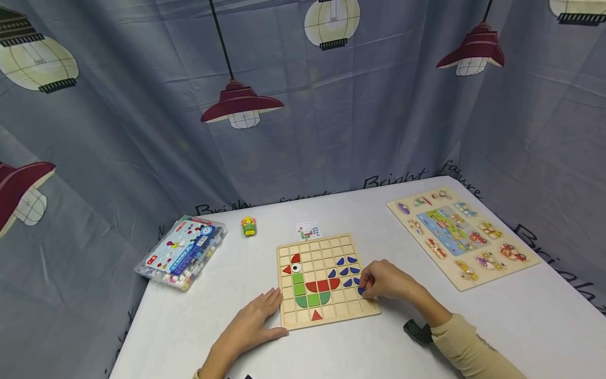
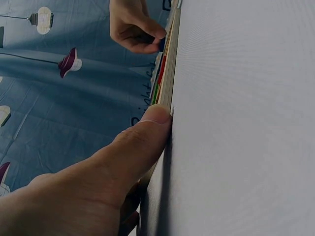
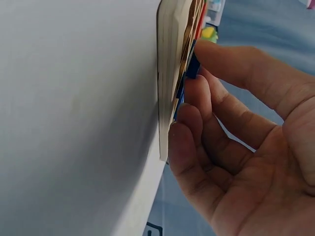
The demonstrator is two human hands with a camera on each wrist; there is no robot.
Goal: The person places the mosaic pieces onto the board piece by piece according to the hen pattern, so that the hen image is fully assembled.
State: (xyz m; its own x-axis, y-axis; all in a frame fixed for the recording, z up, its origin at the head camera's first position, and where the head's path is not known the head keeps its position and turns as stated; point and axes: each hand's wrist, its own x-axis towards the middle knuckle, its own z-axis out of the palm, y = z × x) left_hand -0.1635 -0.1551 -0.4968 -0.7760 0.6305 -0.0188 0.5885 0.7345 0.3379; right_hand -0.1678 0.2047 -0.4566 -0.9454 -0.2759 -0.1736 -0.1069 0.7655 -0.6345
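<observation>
A square wooden grid board (image 1: 341,310) lies on the white table, with red, green, white and blue pieces in its cells forming a bird-like figure. Between thumb and fingers my right hand (image 1: 385,280) pinches a blue piece (image 3: 193,66) at the board's right edge, beside several other blue pieces (image 1: 344,271). My left hand (image 1: 253,321) rests against the board's lower left corner with its fingers straight; in the left wrist view the thumb (image 2: 157,114) touches the board's edge. Behind the board lies a small pattern card (image 1: 307,230).
A clear plastic case of colourful beads (image 1: 184,252) lies at the left. Near it stands a small yellow-and-green toy figure (image 1: 248,226). A wooden picture puzzle (image 1: 454,273) occupies the right side. A dark object (image 1: 417,332) sits by the right forearm.
</observation>
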